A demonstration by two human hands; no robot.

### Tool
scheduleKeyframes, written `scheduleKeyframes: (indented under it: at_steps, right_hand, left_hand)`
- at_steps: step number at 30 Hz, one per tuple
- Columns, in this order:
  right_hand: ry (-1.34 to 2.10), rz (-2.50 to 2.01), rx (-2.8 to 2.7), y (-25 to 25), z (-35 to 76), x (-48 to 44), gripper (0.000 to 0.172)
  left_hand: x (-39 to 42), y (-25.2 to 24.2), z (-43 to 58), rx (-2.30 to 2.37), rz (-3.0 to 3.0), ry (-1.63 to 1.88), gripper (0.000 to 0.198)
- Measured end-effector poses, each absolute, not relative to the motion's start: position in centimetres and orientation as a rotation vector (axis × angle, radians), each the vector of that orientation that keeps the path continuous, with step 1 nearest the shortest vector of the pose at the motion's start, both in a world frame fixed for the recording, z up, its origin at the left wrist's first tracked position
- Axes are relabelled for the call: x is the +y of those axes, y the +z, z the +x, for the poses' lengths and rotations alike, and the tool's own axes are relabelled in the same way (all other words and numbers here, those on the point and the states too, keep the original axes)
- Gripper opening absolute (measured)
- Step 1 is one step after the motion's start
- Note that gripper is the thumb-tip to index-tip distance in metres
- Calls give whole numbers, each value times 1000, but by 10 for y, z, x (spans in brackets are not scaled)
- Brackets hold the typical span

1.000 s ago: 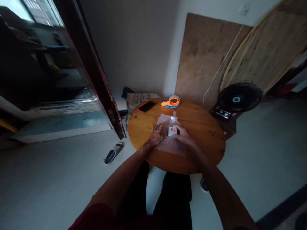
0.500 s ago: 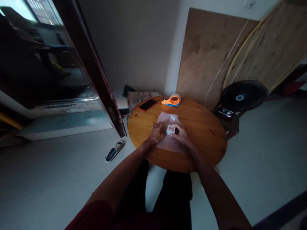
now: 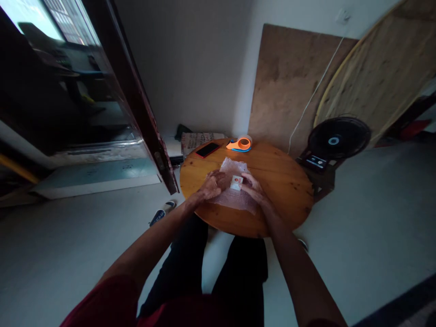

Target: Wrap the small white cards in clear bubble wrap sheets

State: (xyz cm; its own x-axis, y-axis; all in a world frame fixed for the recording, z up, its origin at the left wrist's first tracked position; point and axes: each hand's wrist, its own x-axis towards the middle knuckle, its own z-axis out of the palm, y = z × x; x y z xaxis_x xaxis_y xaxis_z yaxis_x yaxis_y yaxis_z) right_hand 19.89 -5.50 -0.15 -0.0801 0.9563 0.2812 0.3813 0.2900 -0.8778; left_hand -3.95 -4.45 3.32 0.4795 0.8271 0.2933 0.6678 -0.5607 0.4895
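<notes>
A small white box (image 3: 236, 183) with a red print rests on a sheet of bubble wrap (image 3: 235, 203) on the round wooden table (image 3: 286, 181). My right hand (image 3: 255, 190) is at the box's right side, with thumb and forefinger against its edge. To the left of the box, my left hand (image 3: 211, 185) lies over the left part of the wrap, fingers spread and holding nothing. Parts of the wrap are hidden beneath both hands.
An orange and blue tape dispenser (image 3: 240, 144) stands at the table's far edge. Left of it lies a phone (image 3: 207, 150) with a red rim. A black fan (image 3: 335, 140) is on the right, beyond the table. The door frame (image 3: 136, 100) rises at left.
My left hand has moved left, away from the box, and its fingers have spread over the wrap. The right hand stays at the box. The whole view has shifted slightly.
</notes>
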Motion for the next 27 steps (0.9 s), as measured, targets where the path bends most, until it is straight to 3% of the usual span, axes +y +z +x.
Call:
scheduleKeyframes:
  at_steps: [7, 14, 21, 27]
  right_hand:
    - [879, -1170, -1420, -4, 196, -51, 45]
    - [841, -1158, -1342, -4, 201, -46, 44]
    - [903, -1156, -1248, -2, 204, -48, 53]
    - [982, -1118, -1208, -2, 207, -46, 61]
  left_hand:
    - [-105, 39, -49, 1165, 2886, 492, 57]
    - [-110, 25, -31, 1142, 3022, 502, 21]
    - [-92, 33, -23, 1305, 2624, 801, 17]
    - [-56, 56, -2, 1502, 2274, 746, 19]
